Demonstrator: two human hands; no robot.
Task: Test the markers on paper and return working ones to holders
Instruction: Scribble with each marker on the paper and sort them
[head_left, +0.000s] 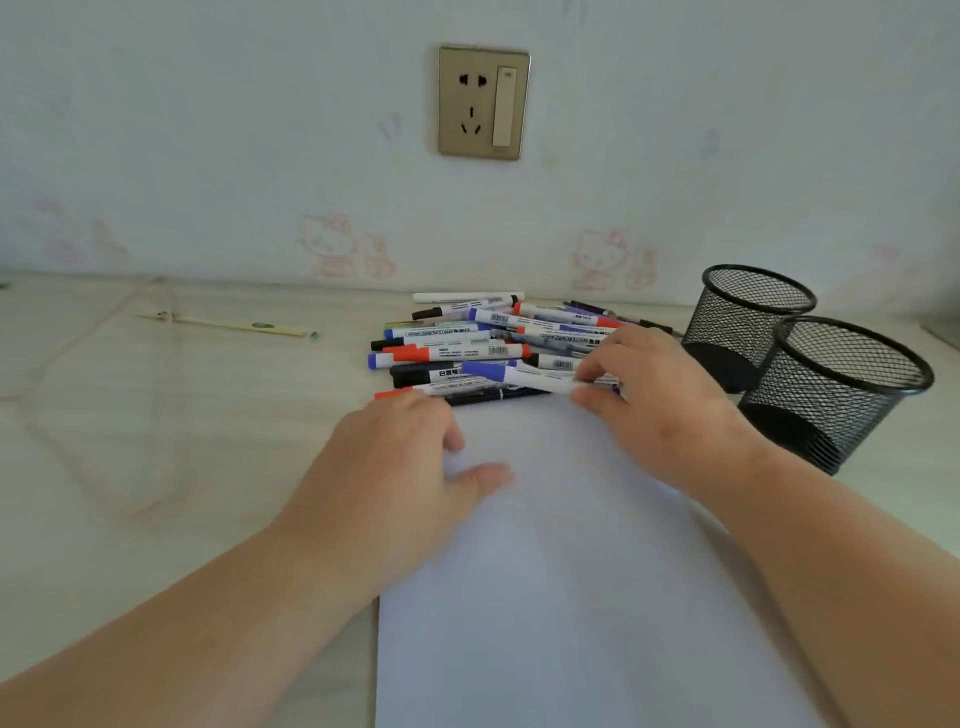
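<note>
A pile of whiteboard markers (467, 340) with blue, red and black caps lies on the table beyond a white sheet of paper (566, 597). My right hand (654, 395) pinches the white barrel of a blue-capped marker (511, 375) at the near edge of the pile, cap pointing left. My left hand (395, 467) rests flat on the paper's upper left corner, fingers loosely bent, holding nothing. Two black mesh holders stand to the right, one (748, 322) behind the other (841, 395); nothing shows inside them.
A thin pale stick with green marks (228, 326) lies at the far left of the table. A pale cord (93, 332) loops across the left side. A wall socket (483, 101) sits above the pile. The table's right edge is close behind the holders.
</note>
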